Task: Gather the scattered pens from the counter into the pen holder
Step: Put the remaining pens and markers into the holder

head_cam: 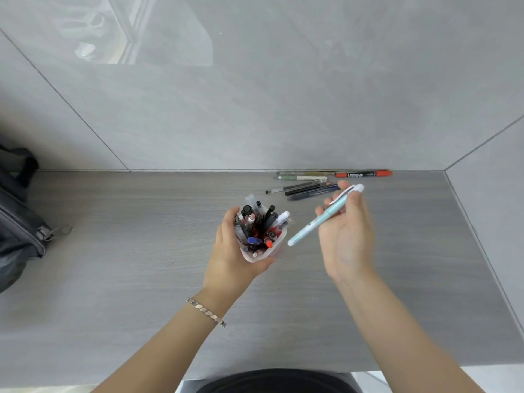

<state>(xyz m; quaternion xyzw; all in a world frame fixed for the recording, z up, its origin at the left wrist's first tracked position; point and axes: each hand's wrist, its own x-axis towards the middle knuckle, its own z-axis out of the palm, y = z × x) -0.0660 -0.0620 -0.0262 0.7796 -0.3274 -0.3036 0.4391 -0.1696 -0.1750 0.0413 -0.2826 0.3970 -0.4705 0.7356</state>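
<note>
My left hand [231, 256] grips a translucent pink pen holder [261, 255], held above the grey counter [141, 265] and packed with several pens. My right hand [347, 234] holds a light blue pen [314, 222] with a white cap end, slanted with its lower tip just right of the holder's rim. Several loose pens [306, 187] lie on the counter by the back wall, among them an orange marker [363, 174].
A dark bag [19, 222] with a metal zipper pull sits at the counter's left edge. Grey tiled walls close the counter at the back and at the right. The counter's front edge runs along the bottom of the view.
</note>
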